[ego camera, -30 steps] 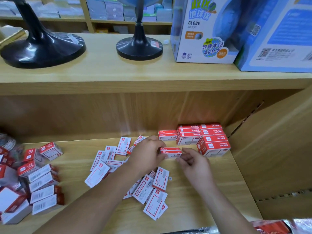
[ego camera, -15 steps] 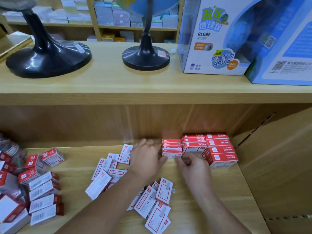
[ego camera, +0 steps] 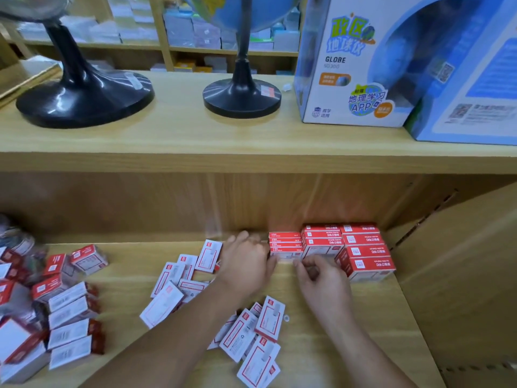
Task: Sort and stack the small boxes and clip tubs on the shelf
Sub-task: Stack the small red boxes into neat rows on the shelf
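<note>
A short stack of small red and white boxes (ego camera: 285,245) stands at the back of the lower shelf (ego camera: 335,326), against taller red stacks (ego camera: 355,250) in the right corner. My left hand (ego camera: 246,264) rests against the short stack's left side with fingers extended. My right hand (ego camera: 321,278) lies just in front of the stacks with fingers curled; nothing shows in its grip. Several loose flat boxes (ego camera: 251,331) lie scattered between my forearms and to their left. Clip tubs (ego camera: 16,242) are a blur at the far left.
More red and white boxes (ego camera: 67,317) are heaped at the left of the shelf. The upper shelf carries two black globe stands (ego camera: 84,99) (ego camera: 242,98) and blue globe cartons (ego camera: 355,65). A wooden side panel (ego camera: 461,275) closes the right.
Both hands carried a small box back onto the short stack beside the corner stacks. The stack grew taller. My left hand now lies at its side, my right hand just in front.
</note>
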Demonstrator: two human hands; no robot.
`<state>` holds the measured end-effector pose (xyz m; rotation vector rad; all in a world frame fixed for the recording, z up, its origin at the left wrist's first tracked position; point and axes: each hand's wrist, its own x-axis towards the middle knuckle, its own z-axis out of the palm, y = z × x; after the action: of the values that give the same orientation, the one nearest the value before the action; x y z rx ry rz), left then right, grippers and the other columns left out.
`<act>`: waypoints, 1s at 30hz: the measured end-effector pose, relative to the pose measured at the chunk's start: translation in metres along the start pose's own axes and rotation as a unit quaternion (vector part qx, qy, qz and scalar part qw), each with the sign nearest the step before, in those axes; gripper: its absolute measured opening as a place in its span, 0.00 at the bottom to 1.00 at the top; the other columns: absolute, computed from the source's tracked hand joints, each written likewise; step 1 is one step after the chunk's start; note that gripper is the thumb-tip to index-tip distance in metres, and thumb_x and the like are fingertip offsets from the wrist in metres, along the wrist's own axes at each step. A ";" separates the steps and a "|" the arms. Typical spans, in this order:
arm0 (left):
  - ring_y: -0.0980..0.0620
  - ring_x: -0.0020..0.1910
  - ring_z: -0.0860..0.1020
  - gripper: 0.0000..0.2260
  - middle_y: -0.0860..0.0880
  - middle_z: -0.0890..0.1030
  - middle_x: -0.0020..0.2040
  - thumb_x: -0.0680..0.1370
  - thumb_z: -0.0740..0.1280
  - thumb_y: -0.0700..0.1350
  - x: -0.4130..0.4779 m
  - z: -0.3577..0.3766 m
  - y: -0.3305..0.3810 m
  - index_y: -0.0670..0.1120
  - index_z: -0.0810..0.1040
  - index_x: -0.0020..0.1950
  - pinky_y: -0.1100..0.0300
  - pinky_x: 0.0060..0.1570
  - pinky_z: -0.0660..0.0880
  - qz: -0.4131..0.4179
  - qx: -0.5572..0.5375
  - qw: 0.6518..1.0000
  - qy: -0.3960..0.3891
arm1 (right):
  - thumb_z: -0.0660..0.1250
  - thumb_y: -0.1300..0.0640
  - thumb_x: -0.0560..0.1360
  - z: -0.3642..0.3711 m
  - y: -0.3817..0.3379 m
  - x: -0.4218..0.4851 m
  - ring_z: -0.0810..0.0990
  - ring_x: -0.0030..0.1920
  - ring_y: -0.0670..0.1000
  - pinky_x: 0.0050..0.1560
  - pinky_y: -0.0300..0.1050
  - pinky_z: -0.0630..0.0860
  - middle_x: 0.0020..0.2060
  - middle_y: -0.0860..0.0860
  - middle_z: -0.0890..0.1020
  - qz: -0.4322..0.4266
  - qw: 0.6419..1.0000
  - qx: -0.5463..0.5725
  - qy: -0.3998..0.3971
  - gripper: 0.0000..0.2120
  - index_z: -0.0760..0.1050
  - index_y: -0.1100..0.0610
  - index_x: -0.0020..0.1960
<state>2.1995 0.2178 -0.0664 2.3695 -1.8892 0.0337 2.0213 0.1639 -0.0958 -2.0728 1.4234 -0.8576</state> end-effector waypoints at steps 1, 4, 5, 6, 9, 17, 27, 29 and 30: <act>0.47 0.57 0.74 0.20 0.51 0.81 0.53 0.80 0.57 0.62 0.001 -0.002 0.000 0.51 0.81 0.58 0.52 0.54 0.66 -0.001 -0.001 1.000 -0.004 | 0.73 0.53 0.74 -0.001 0.002 -0.001 0.78 0.36 0.46 0.38 0.41 0.71 0.30 0.44 0.77 -0.005 1.000 0.012 -0.008 0.08 0.77 0.51 0.38; 0.47 0.58 0.74 0.19 0.52 0.80 0.54 0.80 0.59 0.62 -0.001 -0.010 0.002 0.52 0.81 0.58 0.52 0.55 0.66 0.001 -0.002 1.000 -0.013 | 0.72 0.58 0.74 -0.001 0.006 -0.012 0.79 0.40 0.49 0.47 0.44 0.76 0.38 0.45 0.76 -0.006 0.998 0.048 -0.045 0.04 0.80 0.51 0.41; 0.47 0.57 0.74 0.18 0.52 0.80 0.53 0.79 0.61 0.62 -0.005 -0.014 0.000 0.52 0.81 0.58 0.52 0.55 0.66 0.003 -0.011 1.000 -0.002 | 0.72 0.57 0.74 -0.001 0.007 -0.019 0.79 0.41 0.48 0.49 0.45 0.77 0.40 0.44 0.75 -0.008 0.996 0.063 -0.056 0.03 0.82 0.50 0.42; 0.47 0.56 0.74 0.16 0.52 0.80 0.52 0.78 0.63 0.61 -0.010 -0.019 -0.002 0.52 0.82 0.57 0.52 0.54 0.68 0.006 -0.028 0.999 0.021 | 0.72 0.57 0.73 -0.002 0.008 -0.025 0.79 0.41 0.48 0.49 0.46 0.78 0.41 0.44 0.74 -0.013 0.995 0.078 -0.064 0.03 0.82 0.50 0.43; 0.47 0.48 0.77 0.16 0.52 0.79 0.42 0.76 0.64 0.63 -0.042 -0.036 -0.008 0.52 0.81 0.43 0.55 0.46 0.72 0.006 -0.134 0.991 0.023 | 0.72 0.55 0.72 -0.009 0.012 -0.039 0.79 0.47 0.47 0.50 0.47 0.78 0.43 0.42 0.75 -0.042 0.989 0.119 -0.073 0.03 0.84 0.48 0.44; 0.49 0.56 0.71 0.23 0.52 0.78 0.50 0.69 0.64 0.70 -0.107 -0.034 0.009 0.53 0.82 0.49 0.51 0.57 0.70 0.018 -0.105 0.992 -0.062 | 0.71 0.51 0.74 -0.024 0.007 -0.069 0.71 0.63 0.37 0.64 0.31 0.66 0.60 0.38 0.72 -0.066 0.983 0.096 -0.145 0.06 0.84 0.42 0.48; 0.56 0.47 0.75 0.05 0.58 0.80 0.41 0.74 0.71 0.55 -0.104 -0.021 0.014 0.55 0.82 0.44 0.49 0.53 0.72 -0.027 -0.341 0.939 0.033 | 0.72 0.46 0.72 -0.030 0.001 -0.075 0.69 0.70 0.40 0.71 0.43 0.67 0.65 0.41 0.72 0.026 0.963 0.209 -0.166 0.13 0.82 0.41 0.57; 0.56 0.46 0.76 0.04 0.58 0.80 0.42 0.74 0.72 0.53 -0.106 -0.023 0.013 0.55 0.82 0.45 0.49 0.51 0.75 -0.012 -0.369 0.929 0.024 | 0.73 0.45 0.70 -0.033 0.001 -0.076 0.70 0.70 0.41 0.71 0.45 0.67 0.66 0.41 0.73 0.029 0.957 0.231 -0.176 0.12 0.84 0.41 0.53; 0.55 0.45 0.76 0.04 0.58 0.79 0.43 0.75 0.73 0.52 -0.109 -0.026 0.012 0.54 0.82 0.47 0.50 0.49 0.76 -0.015 -0.362 0.931 0.034 | 0.74 0.46 0.70 -0.033 0.002 -0.076 0.72 0.69 0.41 0.71 0.45 0.68 0.66 0.41 0.74 0.034 0.956 0.238 -0.169 0.11 0.85 0.43 0.51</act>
<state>2.1644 0.3235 -0.0495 1.8494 -1.4736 -0.4891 1.9758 0.2336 -0.0918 -1.6918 0.9808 -0.6916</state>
